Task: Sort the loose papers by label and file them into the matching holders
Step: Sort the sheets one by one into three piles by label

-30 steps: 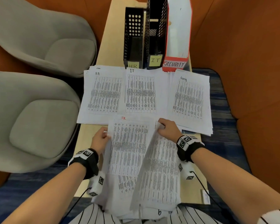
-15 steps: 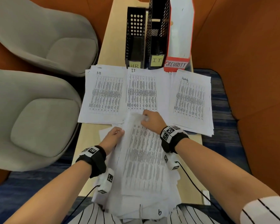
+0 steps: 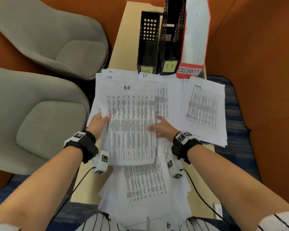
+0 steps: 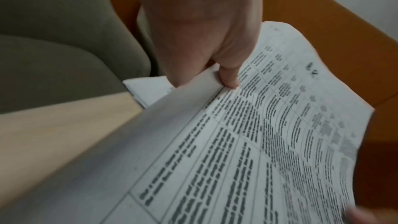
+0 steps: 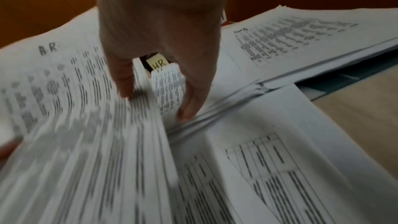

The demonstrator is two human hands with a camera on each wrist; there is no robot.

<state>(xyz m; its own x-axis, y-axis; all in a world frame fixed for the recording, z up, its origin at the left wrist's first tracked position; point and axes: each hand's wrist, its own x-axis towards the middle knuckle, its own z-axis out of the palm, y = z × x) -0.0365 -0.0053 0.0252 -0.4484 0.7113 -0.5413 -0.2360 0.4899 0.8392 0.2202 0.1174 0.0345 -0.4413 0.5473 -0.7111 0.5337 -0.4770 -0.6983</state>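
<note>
A printed sheet marked HR (image 3: 130, 124) hangs above the table between both hands. My left hand (image 3: 100, 122) pinches its left edge, thumb on top (image 4: 228, 77). My right hand (image 3: 158, 125) holds the right edge, thumb on the print (image 5: 124, 83). The sheet covers part of the HR pile (image 3: 107, 77) and the IT pile (image 3: 163, 100). The Security pile (image 3: 203, 107) lies to the right. Behind the piles stand the black HR holder (image 3: 148, 42), the black IT holder (image 3: 172, 39) and the red-and-white Security holder (image 3: 194, 39). The loose unsorted pile (image 3: 145, 185) lies nearest me.
The narrow light-wood table (image 3: 123, 52) is hemmed by two grey armchairs (image 3: 45, 35) on the left and an orange wall (image 3: 257, 64) on the right. Sensor cables trail from both wristbands over the table's near edge.
The right hand lifted a sheet off the loose pile and carried it forward and left. The left hand came up and took its left edge; it now hangs over the HR pile.
</note>
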